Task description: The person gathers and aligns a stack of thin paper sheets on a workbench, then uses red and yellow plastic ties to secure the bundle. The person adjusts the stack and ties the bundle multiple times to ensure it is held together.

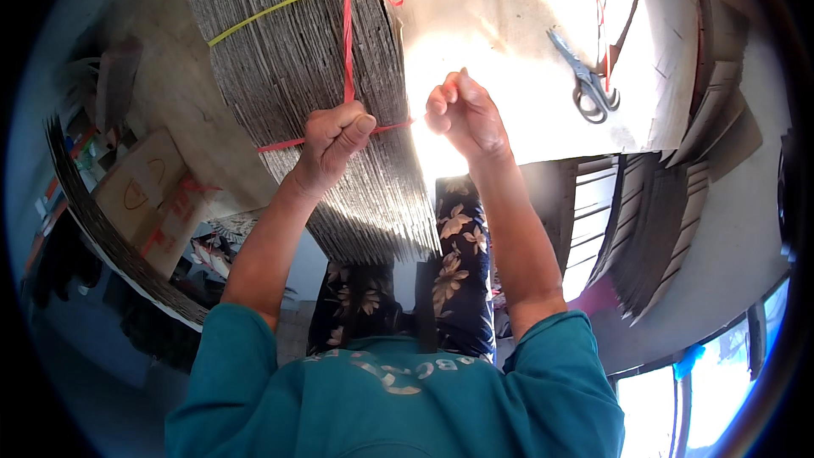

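A long bundle of grey-brown cardboard sheets (292, 51), stacked on edge, lies before me and reaches past the near table edge. My left hand (331, 140) is closed in a fist on top of it, gripping a red plastic strap (348, 51). That strap runs away from the fist to a knot at the far end, and a red band also crosses the bundle beneath the hand. Just right of the bundle, my right hand (471, 119) hovers in bright glare with its fingers curled in. Whatever those fingers may hold is washed out.
Yellow strap (280, 10) crosses the bundle's far part. Dark-handled scissors (587, 85) lie on the table (475, 0) to the right. More cardboard stacks (653, 237) stand at the right. A cardboard box (140, 191) is at the left.
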A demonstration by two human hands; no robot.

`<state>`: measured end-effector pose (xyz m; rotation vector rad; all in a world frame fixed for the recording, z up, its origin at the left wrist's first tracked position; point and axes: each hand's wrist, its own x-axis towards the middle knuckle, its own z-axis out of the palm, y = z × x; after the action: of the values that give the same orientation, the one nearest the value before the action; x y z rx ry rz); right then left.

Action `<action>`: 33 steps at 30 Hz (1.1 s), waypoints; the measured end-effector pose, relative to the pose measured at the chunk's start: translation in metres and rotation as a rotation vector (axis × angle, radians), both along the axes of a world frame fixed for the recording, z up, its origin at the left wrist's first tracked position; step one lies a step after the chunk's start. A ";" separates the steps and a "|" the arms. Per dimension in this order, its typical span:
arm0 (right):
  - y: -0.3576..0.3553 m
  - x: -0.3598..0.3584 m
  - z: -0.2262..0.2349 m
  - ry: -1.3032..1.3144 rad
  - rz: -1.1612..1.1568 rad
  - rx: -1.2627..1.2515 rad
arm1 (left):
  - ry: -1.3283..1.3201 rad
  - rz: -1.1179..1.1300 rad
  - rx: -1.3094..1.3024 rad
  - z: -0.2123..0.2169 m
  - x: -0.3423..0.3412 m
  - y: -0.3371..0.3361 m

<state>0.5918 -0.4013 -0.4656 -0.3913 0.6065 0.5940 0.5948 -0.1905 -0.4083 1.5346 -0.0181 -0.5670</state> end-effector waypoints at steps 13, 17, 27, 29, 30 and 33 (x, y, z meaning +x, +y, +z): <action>-0.004 -0.004 0.038 -0.153 0.149 -0.163 | -0.004 0.044 0.034 0.002 0.000 -0.005; 0.016 -0.011 0.022 -0.087 -0.061 -0.054 | -0.021 0.044 0.021 0.000 0.002 -0.006; 0.038 -0.015 0.019 -0.041 -0.067 -0.274 | -0.275 -0.413 0.139 0.032 0.048 -0.071; 0.031 -0.018 0.013 -0.066 -0.100 -0.175 | -0.136 -0.439 0.184 0.032 0.072 -0.076; 0.029 -0.019 0.016 -0.111 -0.086 -0.199 | -0.051 -0.455 0.208 0.034 0.081 -0.078; 0.027 -0.025 0.024 -0.239 -0.067 -0.231 | -0.059 -0.663 0.404 0.023 0.099 -0.096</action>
<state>0.5670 -0.3748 -0.4415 -0.6472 0.4576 0.4063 0.6937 -0.2861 -0.3856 1.9405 -0.4989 -1.0976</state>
